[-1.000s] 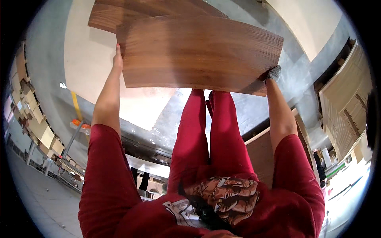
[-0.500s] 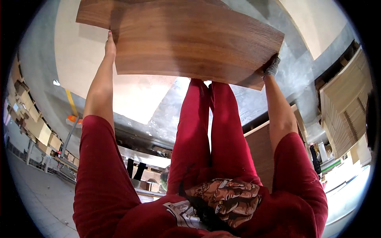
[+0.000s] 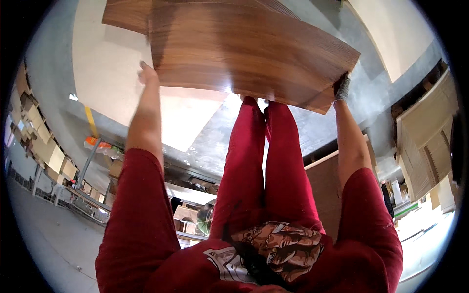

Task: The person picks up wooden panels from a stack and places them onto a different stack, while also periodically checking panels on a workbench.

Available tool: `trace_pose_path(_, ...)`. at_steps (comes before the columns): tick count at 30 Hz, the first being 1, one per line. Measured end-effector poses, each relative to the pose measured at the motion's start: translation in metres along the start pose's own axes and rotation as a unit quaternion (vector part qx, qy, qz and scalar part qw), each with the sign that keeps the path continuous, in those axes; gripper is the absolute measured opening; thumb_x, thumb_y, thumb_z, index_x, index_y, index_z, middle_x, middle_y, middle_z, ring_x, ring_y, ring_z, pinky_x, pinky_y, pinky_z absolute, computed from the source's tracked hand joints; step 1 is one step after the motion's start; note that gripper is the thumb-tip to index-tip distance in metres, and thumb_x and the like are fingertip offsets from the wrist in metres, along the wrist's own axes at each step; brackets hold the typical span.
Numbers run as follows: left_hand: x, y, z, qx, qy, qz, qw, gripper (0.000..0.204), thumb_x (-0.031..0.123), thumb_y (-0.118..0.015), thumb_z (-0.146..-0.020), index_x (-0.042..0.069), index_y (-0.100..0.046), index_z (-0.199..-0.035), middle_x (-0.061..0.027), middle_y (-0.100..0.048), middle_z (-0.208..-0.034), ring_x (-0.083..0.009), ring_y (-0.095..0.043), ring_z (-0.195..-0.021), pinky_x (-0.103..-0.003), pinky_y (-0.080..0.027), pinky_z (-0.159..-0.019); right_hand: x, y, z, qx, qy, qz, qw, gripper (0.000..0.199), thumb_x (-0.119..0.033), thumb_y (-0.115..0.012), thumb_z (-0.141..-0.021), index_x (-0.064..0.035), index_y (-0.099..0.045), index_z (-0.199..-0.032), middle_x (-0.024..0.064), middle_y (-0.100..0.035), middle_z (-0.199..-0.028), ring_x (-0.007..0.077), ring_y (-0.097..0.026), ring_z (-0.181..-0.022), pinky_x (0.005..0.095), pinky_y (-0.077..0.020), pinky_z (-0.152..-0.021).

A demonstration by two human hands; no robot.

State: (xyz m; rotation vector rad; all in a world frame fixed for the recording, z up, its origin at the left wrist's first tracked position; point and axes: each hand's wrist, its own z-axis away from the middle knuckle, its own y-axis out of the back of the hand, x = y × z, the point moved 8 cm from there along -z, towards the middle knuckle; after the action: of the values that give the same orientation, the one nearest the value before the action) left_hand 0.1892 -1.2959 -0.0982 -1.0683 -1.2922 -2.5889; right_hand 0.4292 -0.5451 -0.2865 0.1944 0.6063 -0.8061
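Observation:
A brown wood-grain board [image 3: 244,53] spans the upper middle in front of me, its long near edge above my legs. My right hand [image 3: 343,88], in a dark grey glove, grips the board near its right end, with some fingers hidden by it. At the left end, my left hand [image 3: 148,74] is beside the board's edge with one digit pointing up and away from it. That hand is blurred, and its other fingers do not show clearly. Another brown wood-grain sheet [image 3: 124,17] juts out past the board at the upper left.
A pale flat sheet [image 3: 102,73] lies on the grey floor [image 3: 215,141] beneath the board; another pale sheet [image 3: 395,34] is at upper right. Stacked panels [image 3: 430,136] stand at right. A metal rack [image 3: 88,171] and cut pieces [image 3: 49,151] are at left.
My left hand has shifted right and nearer to me along the board's left edge. The board and my right hand have moved slightly right in view.

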Motion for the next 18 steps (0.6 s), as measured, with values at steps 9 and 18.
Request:
trace_pose_path(9, -0.075, -0.079, 0.145, -0.176, 0.219, 0.411, 0.867, 0.072, 0.06, -0.042, -0.088, 0.014, -0.027, -0.141, -0.0069, -0.032, -0.144, -0.0261, -0.035, -0.129, -0.038, -0.03, -0.108, -0.032, -0.018, 0.041, 0.02, 0.014, -0.018, 1.0, 0.061, -0.05, -0.036, -0.096, -0.0048, -0.038, -0.136, -0.0016, -0.044, -0.128, 0.0162, -0.041, -0.114, 0.0285, -0.0277, -0.101)
trace_pose_path(18, -0.058, -0.069, 0.082, -0.115, 0.146, 0.353, 0.917, 0.078, 0.056, -0.053, -0.085, 0.005, -0.03, -0.138, -0.0081, -0.036, -0.142, -0.0254, -0.038, -0.127, -0.039, -0.033, -0.106, -0.002, -0.033, 0.058, -0.026, 0.017, -0.075, 0.997, 0.069, -0.054, -0.034, -0.093, -0.0043, -0.03, -0.14, 0.0041, -0.034, -0.143, 0.0222, -0.032, -0.129, 0.0342, -0.0188, -0.11)
